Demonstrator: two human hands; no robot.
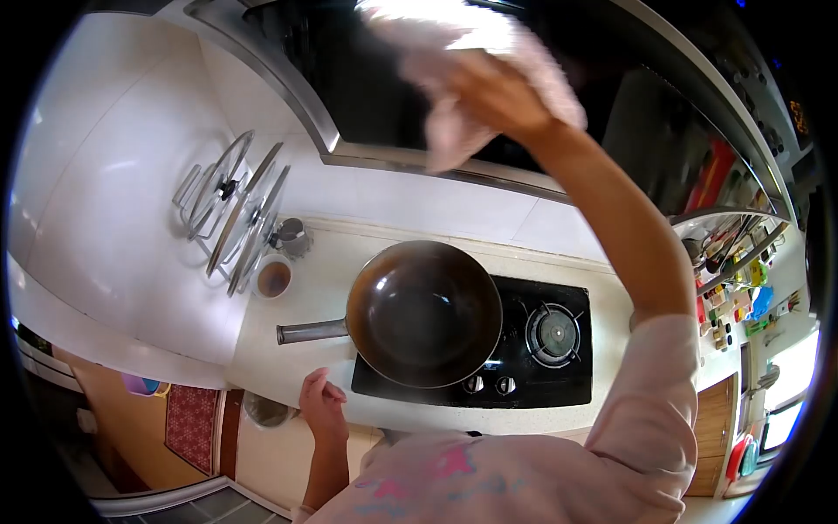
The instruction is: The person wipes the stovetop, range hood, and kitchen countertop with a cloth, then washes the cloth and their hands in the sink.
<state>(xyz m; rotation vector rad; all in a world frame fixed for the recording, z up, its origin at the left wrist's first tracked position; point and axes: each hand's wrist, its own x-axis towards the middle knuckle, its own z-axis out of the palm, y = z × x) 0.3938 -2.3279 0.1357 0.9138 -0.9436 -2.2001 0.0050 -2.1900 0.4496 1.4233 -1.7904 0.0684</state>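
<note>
Raised at the top of the view, my right hand presses a pale pink cloth against the dark glossy front of the range hood. Hand and cloth are blurred by motion. My left hand hangs low by the counter's front edge, below the wok's handle, its fingers curled together and nothing visible in them. A large dark wok rests on the left side of the black gas stove, its handle pointing left.
Glass lids hang in a wall rack at the left. Below them are a cup of brown liquid and a metal cup. The bare burner lies right of the wok. Bottles and utensils crowd the far right.
</note>
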